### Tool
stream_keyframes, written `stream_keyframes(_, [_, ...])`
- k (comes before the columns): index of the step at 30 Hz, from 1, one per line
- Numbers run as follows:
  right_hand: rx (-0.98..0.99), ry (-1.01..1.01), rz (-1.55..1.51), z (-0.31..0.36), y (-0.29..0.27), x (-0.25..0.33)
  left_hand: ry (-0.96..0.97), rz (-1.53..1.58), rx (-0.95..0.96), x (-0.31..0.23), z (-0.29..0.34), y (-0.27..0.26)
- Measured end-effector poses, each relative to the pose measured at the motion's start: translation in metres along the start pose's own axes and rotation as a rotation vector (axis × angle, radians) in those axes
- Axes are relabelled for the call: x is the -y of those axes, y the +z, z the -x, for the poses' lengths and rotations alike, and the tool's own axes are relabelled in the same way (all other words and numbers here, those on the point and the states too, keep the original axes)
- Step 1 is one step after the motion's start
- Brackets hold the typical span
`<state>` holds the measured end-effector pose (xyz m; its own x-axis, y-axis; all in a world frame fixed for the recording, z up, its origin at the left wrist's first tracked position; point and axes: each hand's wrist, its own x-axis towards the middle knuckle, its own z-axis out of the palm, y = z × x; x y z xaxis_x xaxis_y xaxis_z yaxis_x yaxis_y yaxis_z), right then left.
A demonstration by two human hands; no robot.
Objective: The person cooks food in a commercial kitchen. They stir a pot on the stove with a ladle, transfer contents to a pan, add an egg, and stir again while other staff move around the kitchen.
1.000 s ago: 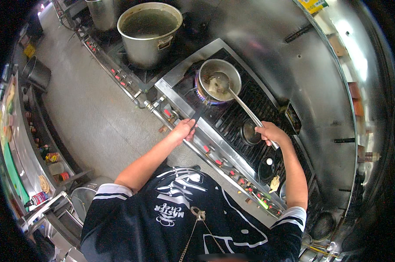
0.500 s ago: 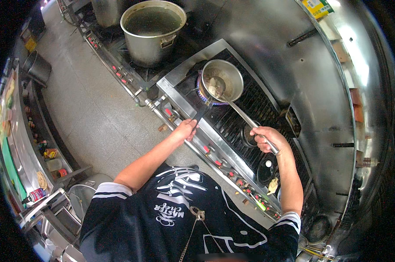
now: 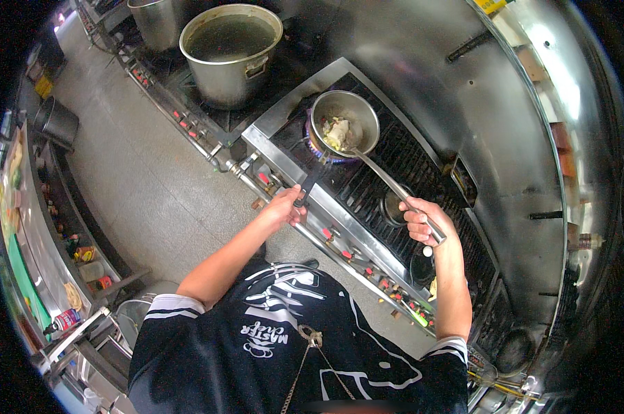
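My left hand [image 3: 284,208] is closed around the dark handle [image 3: 313,177] of a metal saucepan [image 3: 368,121]. The pan sits over a lit burner, with blue and orange flame [image 3: 315,146] at its near left side. Inside lies a clump of pale food [image 3: 337,131] with yellowish bits. My right hand [image 3: 428,222] grips the end of a long-handled metal ladle [image 3: 388,181]. The ladle's shaft slants over the pan's rim, and its bowl is down in the pan, partly hidden by the food.
A large stockpot [image 3: 233,76] of dark liquid stands beyond, to the left. Black grates [image 3: 367,186] cover the stove to the right of the pan, where a small dark pan [image 3: 422,268] sits. Red knobs and a pipe [image 3: 312,239] run along the front edge. A steel wall [image 3: 422,55] rises behind.
The ladle's bowl, plainly seen before, is now less distinct, and the pale food shows more in the pan. Both hands keep their grips. The whole view has shifted slightly.
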<state>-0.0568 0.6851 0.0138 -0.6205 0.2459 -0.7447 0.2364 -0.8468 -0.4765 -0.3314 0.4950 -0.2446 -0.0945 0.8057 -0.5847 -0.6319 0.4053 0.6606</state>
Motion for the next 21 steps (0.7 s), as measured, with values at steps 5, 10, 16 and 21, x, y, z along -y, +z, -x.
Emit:
stream_keyframes(5, [-0.084,-0.094,0.073,0.009,0.002,-0.013,-0.039,-0.019,-0.013,0.003,0.015,-0.015])
stream_keyframes(10, [-0.19,-0.142,0.197,0.007,0.003,-0.019,-0.036,-0.022,0.014,0.008,0.019,-0.023])
stream_keyframes(16, [-0.004,-0.09,-0.063,-0.002,-0.011,-0.02,-0.106,0.007,-0.007,0.032,0.021,-0.06])
stream_keyframes(21, [0.125,-0.092,-0.209,0.007,-0.024,-0.026,-0.151,-0.047,-0.104,0.058,0.043,-0.082])
